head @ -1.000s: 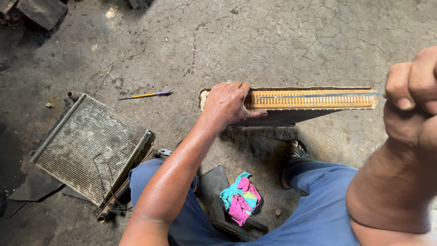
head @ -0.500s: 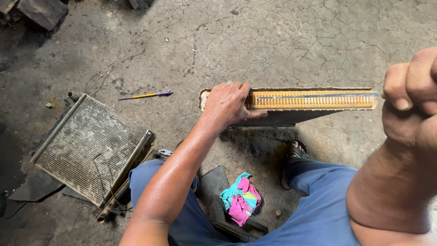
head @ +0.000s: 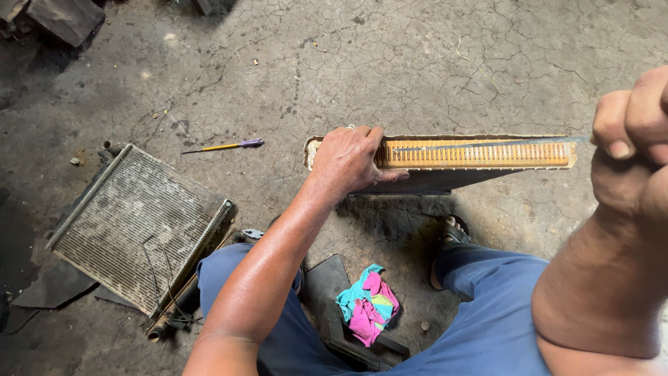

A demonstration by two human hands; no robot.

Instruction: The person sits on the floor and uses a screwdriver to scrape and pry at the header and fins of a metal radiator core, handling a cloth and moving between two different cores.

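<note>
Our left hand (head: 351, 159) grips the left end of the yellowish finned radiator core (head: 480, 153), standing edgewise on the cracked concrete floor (head: 390, 63); its long axis runs left-right. Our right hand (head: 637, 153), fisted, pinches a thin metal strip (head: 487, 145) over it.

- An upright radiator core (head: 480, 154) was gripped at its end by the left hand (head: 353, 159).
- A thin blade (head: 487, 144) was held in the closed right hand (head: 637, 139).
- A second radiator (head: 136, 226) and a screwdriver (head: 224, 146) lay on the cracked floor (head: 417, 63).
</note>
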